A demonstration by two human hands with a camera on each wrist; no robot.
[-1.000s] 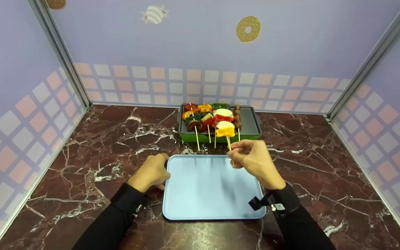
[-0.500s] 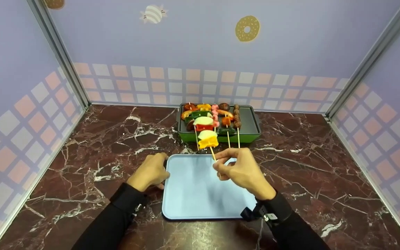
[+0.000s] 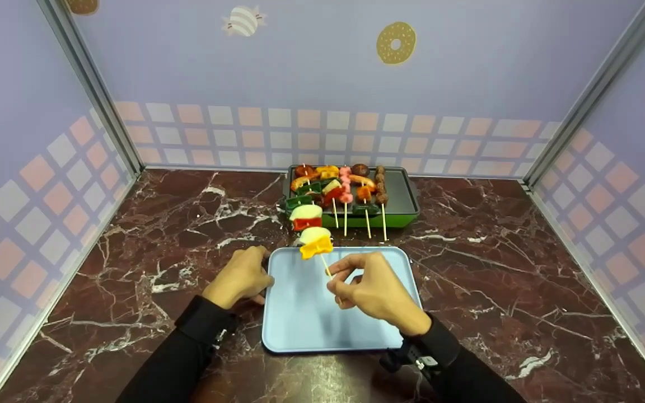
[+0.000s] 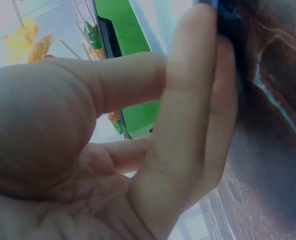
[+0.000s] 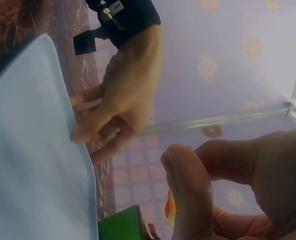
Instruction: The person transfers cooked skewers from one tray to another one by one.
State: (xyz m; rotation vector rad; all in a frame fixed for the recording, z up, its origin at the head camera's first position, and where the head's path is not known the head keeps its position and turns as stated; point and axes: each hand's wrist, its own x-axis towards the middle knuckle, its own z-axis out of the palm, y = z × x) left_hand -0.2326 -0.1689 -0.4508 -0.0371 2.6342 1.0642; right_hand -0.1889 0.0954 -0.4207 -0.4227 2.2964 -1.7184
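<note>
Skewer [image 3: 313,235] in right hand [image 3: 368,288], fingers narrow, pinching the stick near its lower end. From where I sit on the head feed, with the blue tray [image 3: 300,327] as my clock and 12 pointing away from the person, the food end leans to 11 and overlaps the tray's far edge; going up from the stick I read yellow, white, red, white. The right hand shows over the tray, a little toward 2.

Left hand [image 3: 239,278] sits at the tray's 10, fingers holding the edge, thumb on the rim; the left wrist feed shows me fingers lying along that side.

Green grill [image 3: 403,196] stands at 12, just beyond the tray, more skewers on its dark plate, sticks mostly pointing to 6. I get the brown-ball skewer [image 3: 381,184] toward the grill's 2, pink skewer [image 3: 346,187] nearer its middle. Everything's on a dark red marbled bench [image 3: 496,280]. Lilac wall [image 3: 311,73] behind, at 12, with pink and white squares along the bottom. Both sleeves black.
</note>
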